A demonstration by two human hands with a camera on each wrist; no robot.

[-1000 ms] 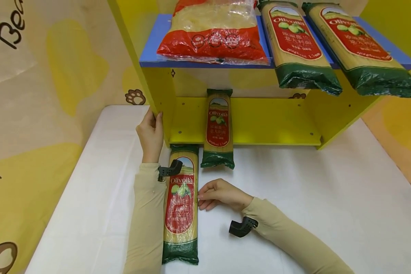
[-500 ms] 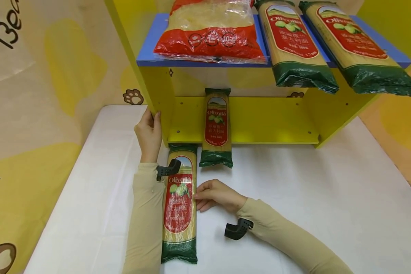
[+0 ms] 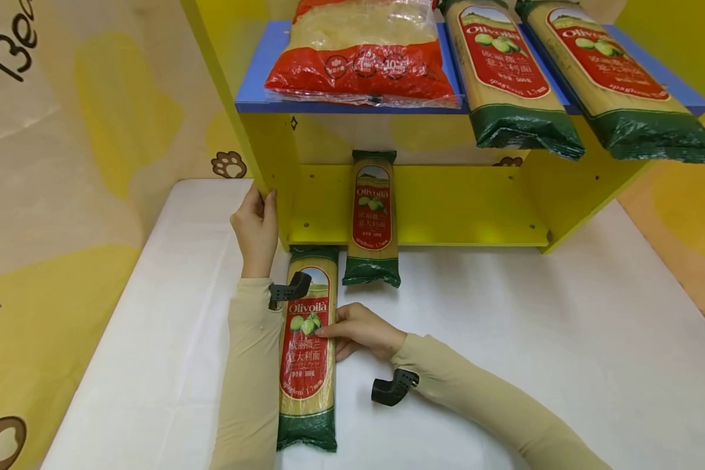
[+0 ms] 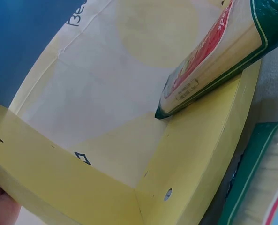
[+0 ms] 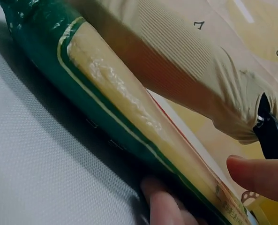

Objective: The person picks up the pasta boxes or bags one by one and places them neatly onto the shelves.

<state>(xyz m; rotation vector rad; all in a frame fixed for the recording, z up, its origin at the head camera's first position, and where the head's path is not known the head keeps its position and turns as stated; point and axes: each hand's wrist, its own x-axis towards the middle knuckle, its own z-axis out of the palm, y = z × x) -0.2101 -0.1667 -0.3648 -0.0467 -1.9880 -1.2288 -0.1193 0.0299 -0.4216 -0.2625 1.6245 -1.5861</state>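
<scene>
My left hand [image 3: 255, 228] grips the front edge of the yellow shelf's left side panel [image 3: 270, 163]; its fingertips [image 4: 5, 208] show at the panel in the left wrist view. Below, a spaghetti pack [image 3: 307, 385] with a red label and green ends lies lengthwise on the white table, partly behind my left sleeve. My right hand [image 3: 367, 331] holds this pack by its right long side, thumb over the label and fingers low at the side. In the right wrist view, the pack [image 5: 115, 93] runs between the thumb [image 5: 258, 178] and the fingers.
Another spaghetti pack [image 3: 373, 215] rests on the bottom board [image 3: 464, 205], its green end jutting past the front edge. On the blue upper shelf [image 3: 252, 91] lie a red-and-clear bag [image 3: 364, 59] and two spaghetti packs [image 3: 505, 65], whose ends overhang.
My right hand has moved left, and its thumb has come from beside the pack to over its label. The left hand keeps its grip on the side panel.
</scene>
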